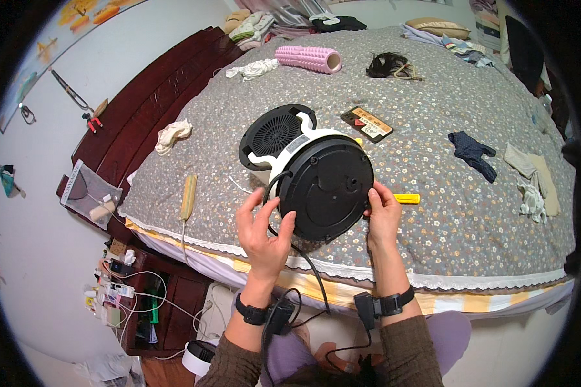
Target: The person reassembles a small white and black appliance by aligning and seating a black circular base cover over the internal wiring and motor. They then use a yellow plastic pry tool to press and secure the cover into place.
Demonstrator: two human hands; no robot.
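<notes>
On the bed (445, 238), R hand (385, 216) is gripping the tilted appliance (316, 180), L hand (265, 242) is spreading fingers by its cord (315, 269), contact unclear; they're prob. inspecting it, any turn needing 2 firm holds.

Centre, your white plastic appliance (317, 135) partly hidden behind its round black base (329, 193), upper left, orange-toned painting (48, 48) cut off
</notes>
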